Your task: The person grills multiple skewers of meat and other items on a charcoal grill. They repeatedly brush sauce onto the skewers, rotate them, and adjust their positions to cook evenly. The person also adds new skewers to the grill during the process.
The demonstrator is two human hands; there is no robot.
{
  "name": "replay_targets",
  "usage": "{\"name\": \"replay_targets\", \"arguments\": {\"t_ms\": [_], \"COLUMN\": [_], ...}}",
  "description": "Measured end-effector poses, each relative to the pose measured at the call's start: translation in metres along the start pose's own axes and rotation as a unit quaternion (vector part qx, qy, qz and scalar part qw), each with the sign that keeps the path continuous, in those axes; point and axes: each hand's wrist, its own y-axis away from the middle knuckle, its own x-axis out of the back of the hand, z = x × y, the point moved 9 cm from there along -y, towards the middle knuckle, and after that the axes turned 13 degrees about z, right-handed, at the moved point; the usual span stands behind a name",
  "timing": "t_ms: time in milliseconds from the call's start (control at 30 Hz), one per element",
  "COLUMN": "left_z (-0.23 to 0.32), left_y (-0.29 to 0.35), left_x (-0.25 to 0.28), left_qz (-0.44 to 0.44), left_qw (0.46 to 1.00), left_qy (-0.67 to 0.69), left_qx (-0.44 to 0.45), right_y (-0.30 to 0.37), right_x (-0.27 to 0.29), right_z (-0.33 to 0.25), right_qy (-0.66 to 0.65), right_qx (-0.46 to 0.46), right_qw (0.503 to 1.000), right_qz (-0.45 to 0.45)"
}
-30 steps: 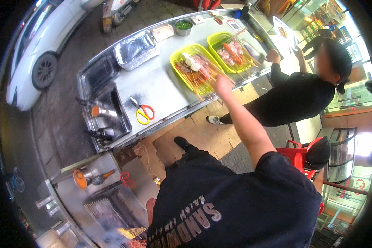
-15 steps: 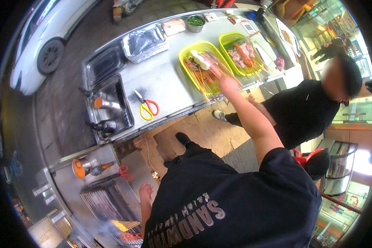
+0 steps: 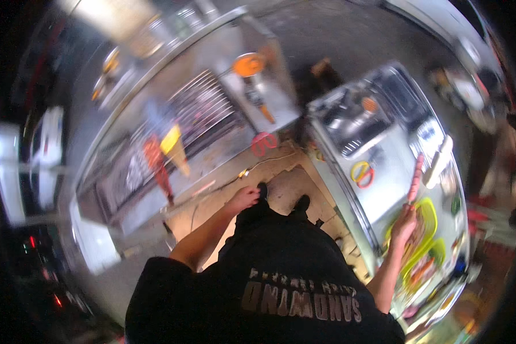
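My right hand [image 3: 403, 227] is closed around the sticks of skewers, above the food baskets on the steel table. A long pinkish-red skewer [image 3: 417, 179] points up out of the grip. Beside it is a white skewered piece [image 3: 439, 165], smeared by motion; its stick seems to lead to the same hand. My left hand [image 3: 243, 199] hangs near the grill counter, loosely curled with nothing seen in it. On the grill [image 3: 203, 106], yellow skewers [image 3: 171, 140] and reddish skewers [image 3: 153, 153] lie side by side under thin smoke.
Yellow-green baskets [image 3: 432, 221] of raw skewers stand on the steel table [image 3: 378, 198], near scissors [image 3: 362, 174] and a sunken tray of shakers [image 3: 355, 123]. Red-handled scissors [image 3: 264, 144], a brush [image 3: 261, 103] and an orange-filled pot [image 3: 249, 65] sit beside the grill. A cord [image 3: 269, 160] crosses below.
The view has turned toward the grill. My right hand has lifted the skewers up from the basket. My left hand has come away from the grill side, its fingers more curled.
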Motion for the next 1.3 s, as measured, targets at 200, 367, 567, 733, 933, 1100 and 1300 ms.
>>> {"name": "replay_targets", "arguments": {"t_ms": [200, 367, 567, 733, 933, 1100, 1300], "left_z": [0.149, 0.206, 0.180, 0.160, 0.105, 0.078, 0.110], "left_y": [0.049, 0.055, 0.039, 0.023, 0.036, 0.060, 0.023], "left_x": [-0.034, 0.063, 0.168, 0.233, 0.307, 0.296, 0.236], "left_qz": [-0.014, 0.235, 0.316, 0.312, 0.267, 0.229, 0.159], "left_qw": [0.968, 0.914, 0.922, 0.915, 0.914, 0.943, 0.974], "left_qy": [0.178, 0.151, 0.124, 0.206, 0.265, 0.225, 0.128], "left_qx": [-0.177, -0.296, -0.186, -0.148, -0.149, -0.092, -0.097], "right_y": [0.100, 0.248, 0.326, 0.352, 0.382, 0.435, 0.399], "right_x": [-0.196, -0.292, -0.357, -0.397, -0.488, -0.552, -0.533], "right_z": [-0.218, -0.334, -0.393, -0.398, -0.412, -0.349, -0.331], "right_qy": [-0.053, 0.014, 0.041, -0.021, -0.170, -0.065, -0.087], "right_qx": [0.386, 0.543, 0.505, 0.352, 0.282, 0.033, 0.287], "right_qw": [0.898, 0.789, 0.781, 0.825, 0.843, 0.749, 0.657], "right_qz": [-0.204, -0.286, -0.366, -0.442, -0.424, -0.658, -0.692]}}
